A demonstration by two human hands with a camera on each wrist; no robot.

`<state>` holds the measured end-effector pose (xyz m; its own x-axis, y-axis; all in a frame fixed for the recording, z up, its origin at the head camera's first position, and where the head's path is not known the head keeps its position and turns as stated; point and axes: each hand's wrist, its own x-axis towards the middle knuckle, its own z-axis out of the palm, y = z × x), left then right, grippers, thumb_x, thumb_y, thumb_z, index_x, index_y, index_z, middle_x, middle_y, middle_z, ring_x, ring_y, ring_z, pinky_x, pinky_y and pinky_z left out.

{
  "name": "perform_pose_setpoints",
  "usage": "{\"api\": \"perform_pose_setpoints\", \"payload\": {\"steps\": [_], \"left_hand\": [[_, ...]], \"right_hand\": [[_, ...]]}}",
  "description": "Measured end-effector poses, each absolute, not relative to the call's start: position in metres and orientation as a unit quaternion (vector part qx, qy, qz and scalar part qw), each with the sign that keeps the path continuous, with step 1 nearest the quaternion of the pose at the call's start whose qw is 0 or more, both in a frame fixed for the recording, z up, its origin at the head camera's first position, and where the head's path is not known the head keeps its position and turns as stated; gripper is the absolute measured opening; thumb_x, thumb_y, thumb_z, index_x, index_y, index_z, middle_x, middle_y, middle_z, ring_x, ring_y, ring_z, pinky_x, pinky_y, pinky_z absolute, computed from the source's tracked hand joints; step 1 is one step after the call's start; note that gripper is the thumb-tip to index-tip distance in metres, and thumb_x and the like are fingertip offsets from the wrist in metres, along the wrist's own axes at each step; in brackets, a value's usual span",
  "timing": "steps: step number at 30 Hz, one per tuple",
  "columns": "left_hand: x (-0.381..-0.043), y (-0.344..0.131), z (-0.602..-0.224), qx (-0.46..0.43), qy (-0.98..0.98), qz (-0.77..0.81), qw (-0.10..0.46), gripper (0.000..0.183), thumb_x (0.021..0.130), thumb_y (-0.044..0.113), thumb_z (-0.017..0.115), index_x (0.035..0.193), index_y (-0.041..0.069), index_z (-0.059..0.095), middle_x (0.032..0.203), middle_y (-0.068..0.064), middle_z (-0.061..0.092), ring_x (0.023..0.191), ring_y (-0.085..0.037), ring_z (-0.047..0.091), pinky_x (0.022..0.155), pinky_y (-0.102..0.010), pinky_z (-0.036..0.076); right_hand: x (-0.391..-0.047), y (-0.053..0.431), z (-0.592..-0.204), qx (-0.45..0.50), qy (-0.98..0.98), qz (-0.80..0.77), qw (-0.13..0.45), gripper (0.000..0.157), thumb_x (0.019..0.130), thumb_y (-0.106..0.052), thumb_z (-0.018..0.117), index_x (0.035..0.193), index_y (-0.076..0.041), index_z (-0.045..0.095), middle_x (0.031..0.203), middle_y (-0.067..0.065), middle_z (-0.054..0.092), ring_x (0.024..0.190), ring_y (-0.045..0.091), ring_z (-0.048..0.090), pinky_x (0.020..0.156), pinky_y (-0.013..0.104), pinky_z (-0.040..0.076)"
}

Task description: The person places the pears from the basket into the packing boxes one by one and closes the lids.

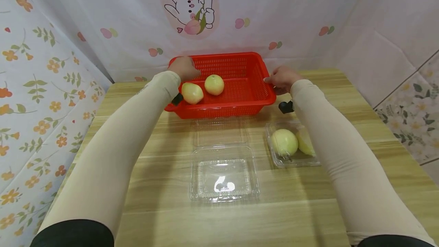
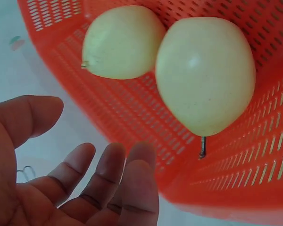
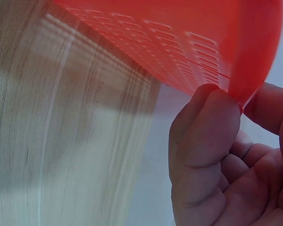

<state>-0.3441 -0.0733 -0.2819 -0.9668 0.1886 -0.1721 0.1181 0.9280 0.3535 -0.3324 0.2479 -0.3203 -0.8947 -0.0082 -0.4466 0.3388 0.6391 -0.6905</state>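
Note:
A red plastic basket (image 1: 236, 87) with slotted walls stands at the back of the table, two pale yellow pears (image 1: 192, 93) lying in its left part. Over the basket's left end is my left hand (image 1: 185, 68). In the left wrist view its thumb and loosely bent fingers (image 2: 137, 188) hold nothing, beside the pears (image 2: 205, 75); one pear's dark stem shows. At the other end my right hand (image 1: 284, 79) pinches the basket's rim between thumb and fingers. Up close, the right fingers (image 3: 207, 136) press on the outside of the red wall (image 3: 179, 47).
An open clear plastic clamshell box (image 1: 224, 172) lies at the middle of the wooden table (image 1: 164, 216). Right of it, a clear box (image 1: 277, 159) holds pale pears, partly hidden by my right sleeve. A printed cloth (image 1: 274, 10) hangs behind the basket.

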Motion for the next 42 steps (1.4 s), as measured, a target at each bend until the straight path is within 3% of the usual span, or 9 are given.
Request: {"api": "perform_pose_setpoints", "payload": {"steps": [3, 6, 12, 23, 29, 36, 42], "left_hand": [[-0.348, -0.074, -0.288, 0.059, 0.978, 0.155, 0.125, 0.017, 0.088, 0.024, 0.058, 0.090, 0.006, 0.059, 0.086, -0.007, 0.057, 0.083, -0.025, 0.054, 0.078, -0.034, 0.046], [-0.354, -0.075, -0.295, 0.027, 0.974, 0.160, 0.160, 0.025, 0.088, 0.024, 0.060, 0.105, 0.006, 0.062, 0.104, -0.009, 0.062, 0.098, -0.027, 0.056, 0.088, -0.037, 0.048], [-0.360, -0.075, -0.308, -0.002, 0.961, 0.177, 0.214, 0.038, 0.088, 0.024, 0.067, 0.120, 0.005, 0.060, 0.116, -0.011, 0.058, 0.103, -0.028, 0.052, 0.091, -0.039, 0.049], [-0.357, -0.070, -0.308, -0.054, 0.943, 0.167, 0.283, 0.038, 0.085, 0.023, 0.075, 0.120, 0.012, 0.062, 0.118, -0.010, 0.055, 0.097, -0.030, 0.058, 0.066, -0.045, 0.058], [-0.357, -0.069, -0.309, -0.005, 0.950, 0.123, 0.288, 0.039, 0.087, 0.022, 0.072, 0.122, 0.010, 0.060, 0.118, -0.010, 0.056, 0.098, -0.027, 0.058, 0.070, -0.040, 0.057], [-0.354, -0.065, -0.307, -0.051, 0.933, 0.170, 0.311, 0.042, 0.086, 0.020, 0.076, 0.124, 0.012, 0.058, 0.118, -0.010, 0.055, 0.104, -0.029, 0.059, 0.072, -0.043, 0.058], [-0.350, -0.061, -0.303, -0.039, 0.937, 0.149, 0.314, 0.038, 0.088, 0.023, 0.073, 0.121, 0.013, 0.060, 0.118, -0.010, 0.055, 0.105, -0.028, 0.058, 0.073, -0.042, 0.058]], "right_hand": [[-0.332, 0.247, -0.321, 0.097, 0.882, -0.410, 0.209, 0.032, 0.102, -0.023, 0.056, 0.120, 0.003, 0.050, 0.108, 0.018, 0.061, 0.077, 0.025, 0.069, 0.077, 0.039, 0.059], [-0.332, 0.245, -0.322, 0.099, 0.883, -0.408, 0.208, 0.033, 0.101, -0.024, 0.056, 0.120, 0.002, 0.051, 0.110, 0.018, 0.061, 0.079, 0.025, 0.069, 0.077, 0.037, 0.059], [-0.333, 0.244, -0.323, 0.085, 0.885, -0.405, 0.214, 0.032, 0.102, -0.023, 0.056, 0.119, 0.003, 0.050, 0.108, 0.018, 0.061, 0.077, 0.024, 0.069, 0.076, 0.037, 0.059], [-0.333, 0.243, -0.320, 0.087, 0.885, -0.407, 0.211, 0.031, 0.102, -0.021, 0.056, 0.118, 0.004, 0.049, 0.108, 0.019, 0.061, 0.076, 0.023, 0.070, 0.076, 0.039, 0.059], [-0.334, 0.247, -0.322, 0.089, 0.884, -0.412, 0.204, 0.026, 0.102, -0.020, 0.056, 0.114, 0.002, 0.051, 0.106, 0.018, 0.061, 0.075, 0.023, 0.070, 0.076, 0.039, 0.059], [-0.334, 0.249, -0.323, 0.093, 0.882, -0.414, 0.204, 0.028, 0.101, -0.021, 0.056, 0.116, 0.003, 0.051, 0.104, 0.018, 0.063, 0.074, 0.023, 0.071, 0.075, 0.039, 0.059], [-0.333, 0.250, -0.322, 0.095, 0.882, -0.412, 0.206, 0.033, 0.102, -0.022, 0.056, 0.120, 0.004, 0.051, 0.106, 0.018, 0.063, 0.075, 0.023, 0.071, 0.075, 0.038, 0.059]]}}
